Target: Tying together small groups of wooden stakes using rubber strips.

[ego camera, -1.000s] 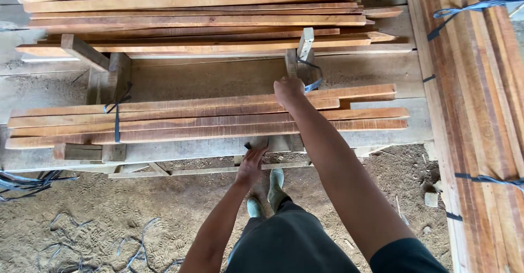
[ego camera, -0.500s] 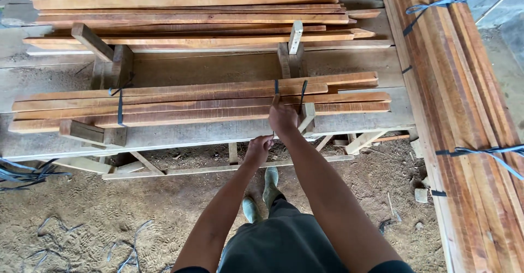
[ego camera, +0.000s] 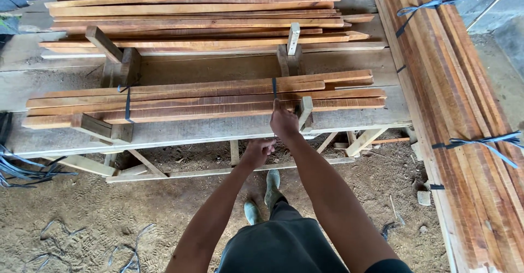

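A bundle of long reddish wooden slats (ego camera: 207, 101) lies across a grey plank workbench (ego camera: 180, 134). A dark strap (ego camera: 274, 87) runs over the bundle near its right half, and a second dark strap (ego camera: 128, 101) wraps the left part. My right hand (ego camera: 284, 121) is at the bundle's near edge, fingers closed on the strap where it comes down. My left hand (ego camera: 257, 152) is just below and nearer to me, closed around what looks like the strap's lower end. Whether both hold the same strap is hard to tell.
A larger pile of slats (ego camera: 196, 11) lies at the bench's back. A long strapped stack of boards (ego camera: 458, 115) runs down the right side. Wooden blocks (ego camera: 114, 60) stand on the bench. Loose strap offcuts (ego camera: 22, 169) lie on the dirt floor at left.
My right hand has come back from the far side of the bundle to its near edge, drawing the strap over the slats. My left hand has risen to meet it.
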